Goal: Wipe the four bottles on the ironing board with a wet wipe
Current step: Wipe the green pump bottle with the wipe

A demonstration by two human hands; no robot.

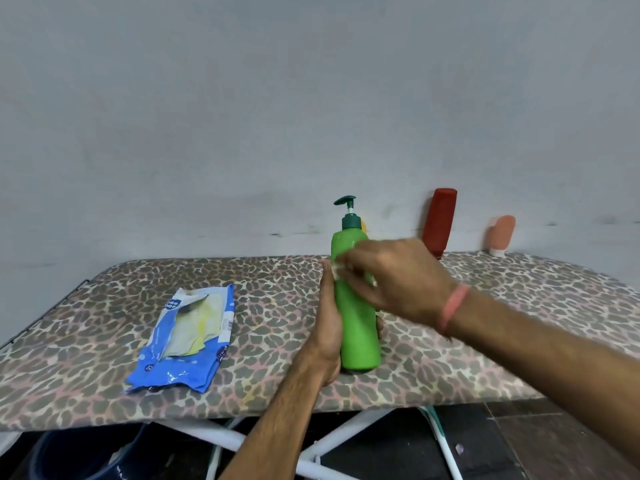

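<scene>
A tall green pump bottle (pixel 358 327) with a dark green pump stands on the leopard-print ironing board (pixel 104 386). My left hand (pixel 329 327) wraps its lower left side. My right hand (pixel 391 275) presses a white wet wipe (pixel 337 268) against the bottle's upper part; the wipe is mostly hidden and blurred. Behind, a dark red bottle (pixel 439 221) and a small peach bottle (pixel 501 233) lean on the wall. A sliver of a yellow bottle (pixel 364 226) peeks out behind the pump.
A blue wet-wipe pack (pixel 187 341) lies open on the board's left half. A grey wall (pixel 242 116) rises right behind the board. Below the front edge are white board legs (pixel 221 434), a dark blue bucket (pixel 79 455) and a tiled floor.
</scene>
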